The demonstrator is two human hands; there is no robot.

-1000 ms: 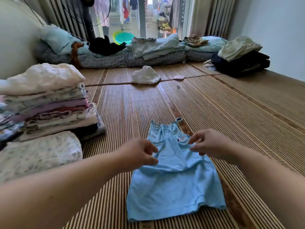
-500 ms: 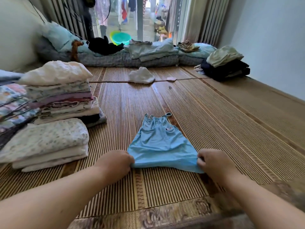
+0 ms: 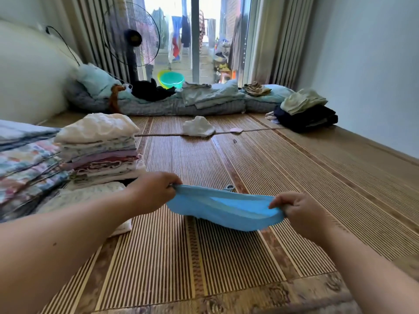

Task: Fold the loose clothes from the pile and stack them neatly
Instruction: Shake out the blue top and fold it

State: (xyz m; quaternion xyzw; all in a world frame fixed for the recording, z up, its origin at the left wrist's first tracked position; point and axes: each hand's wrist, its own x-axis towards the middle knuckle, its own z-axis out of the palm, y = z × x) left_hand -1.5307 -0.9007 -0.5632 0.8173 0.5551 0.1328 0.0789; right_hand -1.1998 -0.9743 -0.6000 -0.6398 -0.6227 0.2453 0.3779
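A small light blue strappy top [image 3: 223,208] is lifted by its hem off the bamboo mat [image 3: 260,168]. My left hand [image 3: 154,192] pinches the hem's left corner and my right hand [image 3: 299,211] pinches its right corner, so the cloth hangs stretched between them. One strap end [image 3: 230,187] peeks out behind the raised hem; the rest of the top is hidden under the fold. A tall stack of folded clothes [image 3: 99,150] stands to the left, with a lower folded pile [image 3: 90,196] in front of it.
More folded floral fabrics [image 3: 25,164] lie at the far left. A loose white garment [image 3: 197,126] lies mid-mat farther away. Dark and pale clothes [image 3: 305,112] are heaped at the back right. Bedding [image 3: 181,100] and a standing fan [image 3: 132,39] line the window end.
Both hands went from the top's middle to its near hem, gripped the two corners, and have now raised the hem up and forward off the mat.
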